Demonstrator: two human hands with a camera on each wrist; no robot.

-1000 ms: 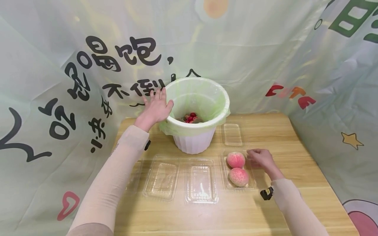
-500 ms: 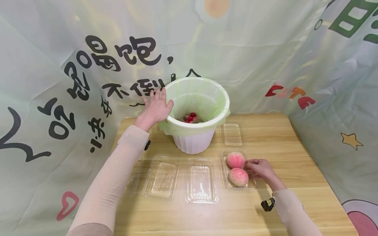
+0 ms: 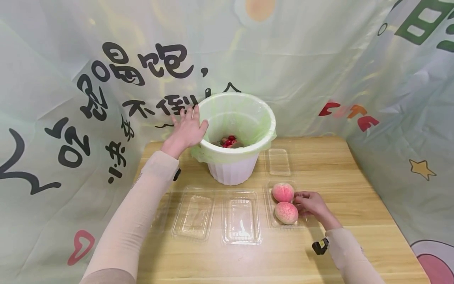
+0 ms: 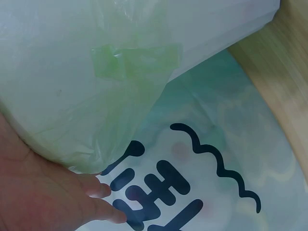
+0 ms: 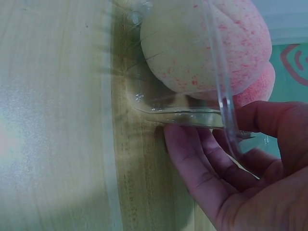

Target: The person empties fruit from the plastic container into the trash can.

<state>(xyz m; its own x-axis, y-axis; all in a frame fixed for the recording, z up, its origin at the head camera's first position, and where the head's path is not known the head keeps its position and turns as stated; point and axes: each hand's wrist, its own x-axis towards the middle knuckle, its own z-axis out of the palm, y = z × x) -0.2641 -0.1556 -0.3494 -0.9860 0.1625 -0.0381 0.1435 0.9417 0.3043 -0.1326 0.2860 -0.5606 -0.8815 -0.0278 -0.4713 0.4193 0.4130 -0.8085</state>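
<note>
My left hand [image 3: 188, 128] rests with fingers spread on the left rim of a white bin [image 3: 234, 169] lined with a thin green bag. In the left wrist view the palm lies against the bag-covered edge. Two pink peaches [image 3: 283, 192] sit one behind the other in a clear plastic container [image 3: 271, 225] on the right. My right hand [image 3: 313, 205] is at that container's right side. From the right wrist view, the fingers [image 5: 192, 168] lie outside the wall and the thumb inside, pinching it beside the peaches.
Two clear containers, one at the middle [image 3: 242, 232] and one further left [image 3: 193, 221], lie on the wooden table [image 3: 319, 165]. Another clear tray [image 3: 279, 162] is behind the peaches. Small red fruits [image 3: 230, 141] lie inside the bin. Printed cloth [image 3: 301, 71] surrounds the table.
My right hand has moved slightly toward me and left along the container's right side, to the wall by the peaches, and holds still there. The left hand has not moved.
</note>
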